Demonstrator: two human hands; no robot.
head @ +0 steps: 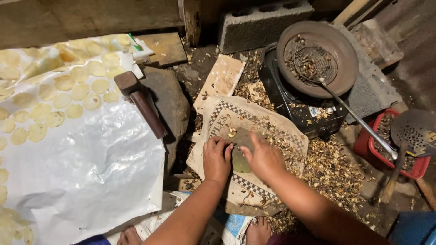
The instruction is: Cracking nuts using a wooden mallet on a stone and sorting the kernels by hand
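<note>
Dirt floor, husk-strewn: left hand (217,159) and right hand (262,156) pinching seeds (272,136) over flat stone (240,159) on checkered sack (254,131). Flattened discs (68,90) already drying on plastic sheet (100,168); many seeds remaining.

Beneath the fingers (229,146) of both hands, a tan sack (272,131) carries a black-and-white checkered border around a grey-green stone (239,159). Brown husks (331,170) litter the dark ground right of the fingers. Left of them, pale yellow discs (63,97) dot a white sheet (91,163), edged by a reddish-brown mallet (141,102). Beyond the fingertips, a rusty brown pan (345,54) tops a black stove (295,106); a red basket (369,143) sits far right.
</note>
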